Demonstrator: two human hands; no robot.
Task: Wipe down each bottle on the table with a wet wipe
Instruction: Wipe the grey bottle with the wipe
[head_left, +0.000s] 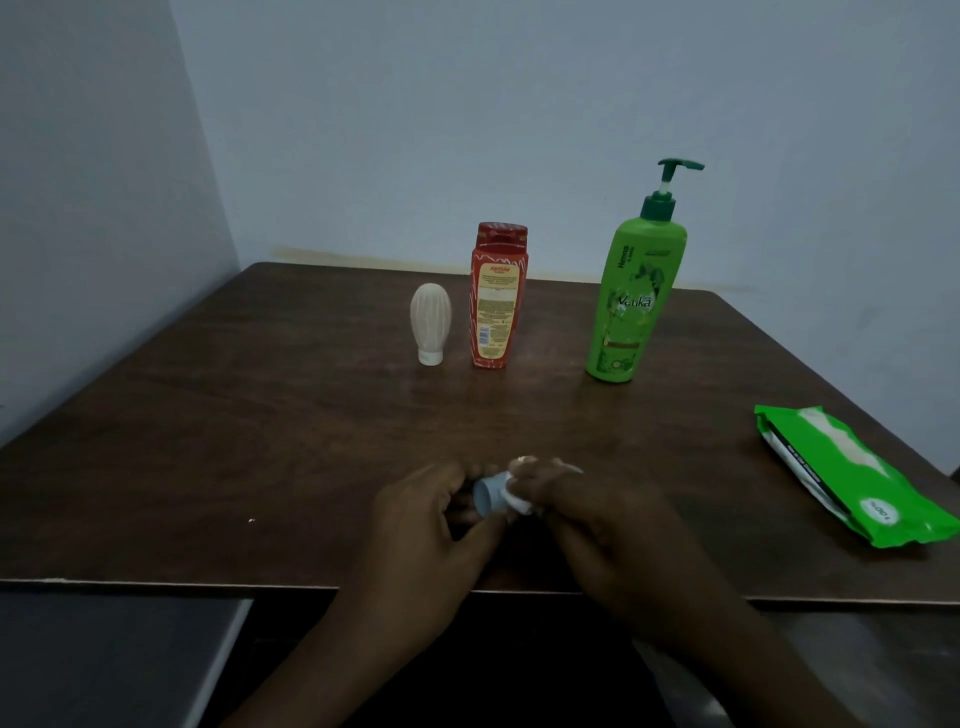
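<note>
small bottle held in 2 hands

the left hand curls round a small bottle, held nearer the person than the green pump bottle and to its left. the right hand pinches a white wipe against the bottle's pale cap. left of the pump bottle stand a red bottle and, further left, a ribbed white bottle. the green wipe pack lies to its right.

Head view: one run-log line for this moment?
left hand holds small pale-blue-capped bottle | right hand presses white wet wipe against its cap | green wipe pack at right
</note>
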